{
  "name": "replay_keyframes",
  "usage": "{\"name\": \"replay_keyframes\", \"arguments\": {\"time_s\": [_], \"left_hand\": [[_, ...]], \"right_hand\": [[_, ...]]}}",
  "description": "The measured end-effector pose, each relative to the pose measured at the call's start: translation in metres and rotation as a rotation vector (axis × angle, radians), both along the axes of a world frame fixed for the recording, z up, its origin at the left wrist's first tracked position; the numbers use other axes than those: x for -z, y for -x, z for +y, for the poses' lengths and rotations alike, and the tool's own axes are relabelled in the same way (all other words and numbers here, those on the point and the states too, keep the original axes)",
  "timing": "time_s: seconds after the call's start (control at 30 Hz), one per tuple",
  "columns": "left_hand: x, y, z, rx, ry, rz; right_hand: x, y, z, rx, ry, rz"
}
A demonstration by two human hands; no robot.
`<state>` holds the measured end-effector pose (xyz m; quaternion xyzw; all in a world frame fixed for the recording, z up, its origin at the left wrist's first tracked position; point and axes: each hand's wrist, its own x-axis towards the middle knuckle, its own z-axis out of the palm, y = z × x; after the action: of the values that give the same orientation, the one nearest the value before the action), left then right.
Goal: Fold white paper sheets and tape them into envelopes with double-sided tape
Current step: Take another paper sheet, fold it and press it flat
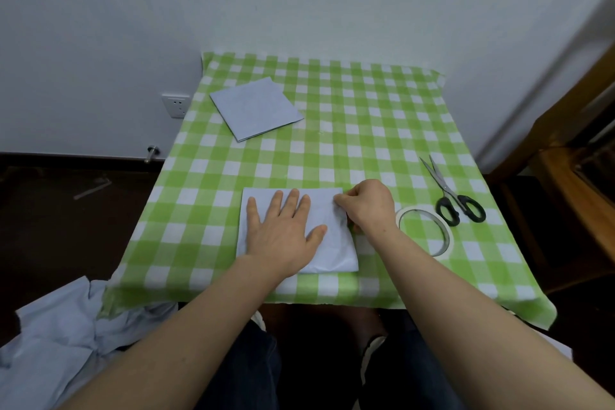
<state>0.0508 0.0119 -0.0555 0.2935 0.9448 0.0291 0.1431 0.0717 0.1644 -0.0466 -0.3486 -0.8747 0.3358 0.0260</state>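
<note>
Left hand (283,226) spread wide and flat, palm down, pinning the folded white paper sheet (327,243) at the near middle of the green-and-white checked tablecloth (349,130), while the right hand (364,206) curls at the sheet's right edge, fingertips (337,200) pinched on that edge. Whether it's peeling tape backing or pressing a flap down, I can't tell from here. The risk, as I judge it: if the flat hand eases off, thin paper on that smooth cloth could slide and the edges would seal crooked; and double-sided tape forgives nothing (once it grabs, lifting it likely tears or wrinkles the sheet). There's already a slight bulge in the paper near the right-hand corner, so a hard press there could lock in a crease. Materials now: the sheet is thin, matte, soft-cornered; the cloth looks slick, with its front edge hanging loose over the table. Just right of the working wrist lies a flat white ring of double-sided tape (427,230), and beyond it black-handled steel scissors (449,193), blades open slightly. At the far left corner rests another folded white paper piece (256,106), squared and flat, well apart from the action.
</note>
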Motion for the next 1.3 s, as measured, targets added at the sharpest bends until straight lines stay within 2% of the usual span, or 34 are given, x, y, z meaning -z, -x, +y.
{"name": "replay_keyframes", "arguments": {"time_s": [0.43,0.5,0.6,0.67,0.8,1.03,1.3], "left_hand": [[-0.001,-0.003,0.002,-0.021,-0.007,-0.05],[-0.001,-0.003,0.002,-0.021,-0.008,-0.047],[-0.001,-0.003,0.003,-0.02,-0.004,-0.048],[-0.003,-0.002,0.003,-0.012,0.003,-0.055],[-0.004,-0.001,0.003,-0.025,-0.018,-0.057],[-0.002,0.006,-0.006,-0.02,-0.043,-0.033],[0.003,0.019,-0.032,-0.076,-0.072,-0.038]], "right_hand": [[-0.003,0.0,0.0,-0.019,-0.015,-0.035],[-0.006,-0.004,-0.004,-0.046,-0.11,0.069],[-0.013,-0.01,-0.02,-0.313,-0.247,0.28],[-0.013,-0.014,-0.03,-0.469,-0.169,0.197],[-0.003,-0.018,-0.029,-0.526,-0.099,0.027],[-0.001,-0.02,-0.029,-0.549,-0.21,-0.025],[-0.003,-0.021,-0.031,-0.54,-0.247,-0.04]]}}
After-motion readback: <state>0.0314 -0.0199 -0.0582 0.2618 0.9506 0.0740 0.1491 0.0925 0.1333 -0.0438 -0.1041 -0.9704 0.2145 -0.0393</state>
